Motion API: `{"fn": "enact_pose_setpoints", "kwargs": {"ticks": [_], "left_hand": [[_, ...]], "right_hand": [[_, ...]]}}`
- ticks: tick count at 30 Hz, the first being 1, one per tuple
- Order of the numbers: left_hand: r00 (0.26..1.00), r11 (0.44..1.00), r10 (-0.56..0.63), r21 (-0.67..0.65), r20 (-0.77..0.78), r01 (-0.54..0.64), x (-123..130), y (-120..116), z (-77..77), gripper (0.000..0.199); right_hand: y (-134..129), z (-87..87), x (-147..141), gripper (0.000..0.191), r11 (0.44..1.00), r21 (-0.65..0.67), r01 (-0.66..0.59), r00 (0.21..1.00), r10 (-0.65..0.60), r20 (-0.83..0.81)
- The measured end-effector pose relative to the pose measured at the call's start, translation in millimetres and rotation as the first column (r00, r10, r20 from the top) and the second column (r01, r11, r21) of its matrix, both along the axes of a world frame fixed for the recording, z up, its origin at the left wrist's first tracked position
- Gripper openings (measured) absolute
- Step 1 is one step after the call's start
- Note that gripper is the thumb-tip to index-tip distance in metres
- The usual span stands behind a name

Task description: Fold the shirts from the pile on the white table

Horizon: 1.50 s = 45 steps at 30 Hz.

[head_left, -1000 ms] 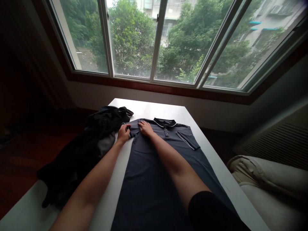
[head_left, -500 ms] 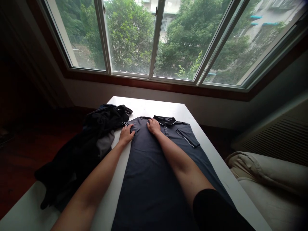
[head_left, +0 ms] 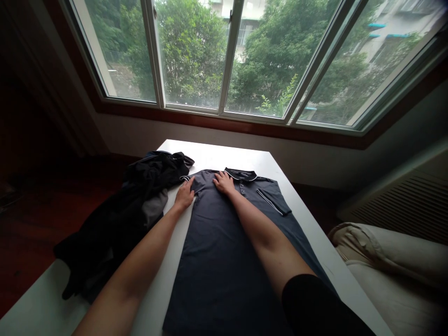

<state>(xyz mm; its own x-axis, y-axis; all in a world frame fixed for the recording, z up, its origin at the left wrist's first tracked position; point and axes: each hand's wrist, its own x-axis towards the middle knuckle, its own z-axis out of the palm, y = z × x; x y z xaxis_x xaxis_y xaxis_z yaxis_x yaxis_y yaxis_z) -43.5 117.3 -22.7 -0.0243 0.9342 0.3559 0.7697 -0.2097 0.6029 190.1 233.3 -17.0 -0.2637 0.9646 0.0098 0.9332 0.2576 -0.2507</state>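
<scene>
A dark grey-blue polo shirt (head_left: pixel 224 242) lies spread out with its black, white-edged collar (head_left: pixel 241 174) toward the window. My left hand (head_left: pixel 185 195) is at the left sleeve, fingers closed on the fabric just below the striped cuff (head_left: pixel 184 178); the fingertips are partly hidden. Beside the collar, on the left shoulder, my right hand (head_left: pixel 224 182) rests flat with its fingers a little spread. The right sleeve (head_left: pixel 275 201) is folded inward over the shirt front, its white-lined cuff running diagonally.
A heap of black and grey clothes (head_left: pixel 122 224) lies along the left side of the white table (head_left: pixel 213 151) and hangs over its edge. A rolled beige bundle (head_left: pixel 385 242) is to the right of the table. Beyond the far end is a wide window (head_left: pixel 224 60).
My left hand has closed at the left sleeve, and its thumb no longer sticks out. The cuff has shifted slightly inward. My right hand stays on the shoulder, its fingers slightly more spread.
</scene>
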Motion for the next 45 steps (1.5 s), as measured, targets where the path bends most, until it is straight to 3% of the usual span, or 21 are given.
{"fn": "enact_pose_setpoints", "kwargs": {"ticks": [3,6,9,12,16,20,24,26,30,33,35,38,41,45], "left_hand": [[0.999,1.000,-0.018,-0.004,0.030,0.018,0.5,-1.9,1.0,0.081],[0.996,0.997,-0.076,0.012,0.049,0.076,0.5,-3.0,-0.5,0.086],[0.988,0.991,-0.134,0.038,0.076,0.132,0.7,-3.6,-2.6,0.090],[0.982,0.983,-0.176,0.071,0.070,0.171,2.0,-5.1,-1.2,0.094],[0.976,0.973,-0.215,0.084,-0.015,0.216,9.1,-10.4,7.7,0.091],[0.944,0.948,-0.303,0.056,-0.129,0.312,28.2,-23.3,17.7,0.084],[0.850,0.866,-0.472,0.058,-0.233,0.497,54.5,-42.4,26.6,0.081],[0.839,0.851,-0.483,0.090,-0.251,0.517,63.7,-49.1,30.6,0.079],[0.926,0.935,-0.303,0.119,-0.226,0.335,63.6,-50.1,32.8,0.064],[0.975,0.983,-0.136,0.095,-0.178,0.155,50.4,-43.1,28.1,0.055],[0.989,0.996,-0.037,0.072,-0.143,0.047,39.9,-37.6,23.5,0.052],[0.991,0.995,0.089,0.046,-0.103,-0.085,26.1,-30.4,17.4,0.053],[0.983,0.989,0.147,-0.008,-0.114,-0.149,18.1,-25.7,13.8,0.046],[0.984,0.987,0.146,-0.058,-0.106,-0.153,20.6,-24.8,13.7,0.033]], "right_hand": [[-12.5,2.8,-1.1,0.056,0.998,0.060,-0.026,1.000,0.026,-0.005],[-27.5,5.8,-10.2,0.055,0.987,0.089,-0.136,0.991,0.137,-0.006],[-40.0,7.7,-23.7,0.055,0.967,0.042,-0.250,0.968,0.250,0.004],[-46.2,9.2,-32.7,0.055,0.964,-0.009,-0.267,0.964,0.267,0.007],[-47.3,14.2,-27.9,0.052,0.978,0.005,-0.206,0.976,0.206,-0.070],[-45.5,26.0,-3.8,0.044,0.990,0.097,-0.100,0.962,0.121,-0.243],[-45.1,38.7,25.5,0.045,0.990,0.117,0.083,0.923,-0.032,-0.383],[-47.2,41.5,35.0,0.042,0.982,0.100,0.158,0.910,-0.106,-0.400],[-57.7,39.3,36.5,0.037,0.983,0.038,0.182,0.920,-0.156,-0.360],[-67.8,35.6,27.2,0.044,0.983,-0.013,0.182,0.951,-0.179,-0.250],[-72.9,33.7,20.0,0.048,0.985,-0.024,0.171,0.974,-0.172,-0.147],[-74.8,31.8,11.9,0.030,0.992,-0.010,0.128,0.989,-0.128,-0.068],[-67.8,32.1,8.8,0.017,0.992,0.006,0.129,0.978,-0.126,-0.164],[-49.4,39.4,9.0,0.022,0.980,0.033,0.198,0.894,-0.166,-0.416]]}}
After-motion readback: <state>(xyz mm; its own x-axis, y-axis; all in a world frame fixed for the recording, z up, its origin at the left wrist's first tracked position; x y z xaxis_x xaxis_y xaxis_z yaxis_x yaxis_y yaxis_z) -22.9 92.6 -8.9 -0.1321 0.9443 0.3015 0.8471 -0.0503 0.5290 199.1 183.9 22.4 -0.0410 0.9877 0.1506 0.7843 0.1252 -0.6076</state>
